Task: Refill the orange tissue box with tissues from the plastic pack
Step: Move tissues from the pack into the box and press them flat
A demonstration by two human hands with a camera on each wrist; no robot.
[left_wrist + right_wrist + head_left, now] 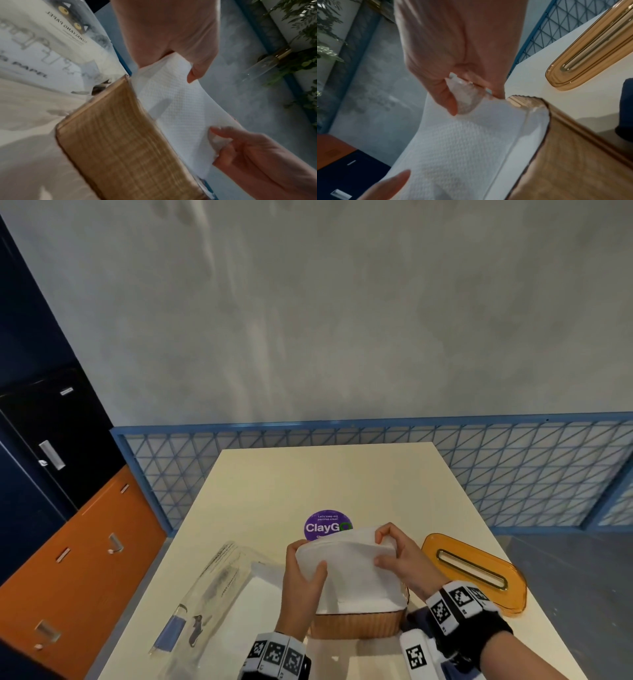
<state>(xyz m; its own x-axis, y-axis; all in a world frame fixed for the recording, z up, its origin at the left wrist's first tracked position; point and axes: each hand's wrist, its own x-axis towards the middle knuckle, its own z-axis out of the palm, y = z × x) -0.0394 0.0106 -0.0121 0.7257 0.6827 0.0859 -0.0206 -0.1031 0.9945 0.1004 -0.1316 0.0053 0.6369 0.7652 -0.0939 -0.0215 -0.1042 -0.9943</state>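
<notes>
The orange ribbed tissue box [356, 625] stands open near the table's front edge, with white tissues [352, 573] rising out of its top. My left hand [303, 571] grips the left side of the top tissue sheet, thumb on its front. My right hand [394, 553] pinches the sheet's upper right corner. In the left wrist view both hands hold the embossed sheet [180, 102] above the box [120, 142]. The right wrist view shows thumb and finger pinching the tissue [453, 142] at the box rim [556, 155]. The clear plastic pack [212, 587] lies to the left.
The orange lid [479, 570] with its slot lies on the cream table [342, 474] to the right of the box. A purple round sticker [325, 525] is behind the tissues. A blue mesh railing [513, 474] runs behind the table; orange and dark cabinets [78, 542] stand left.
</notes>
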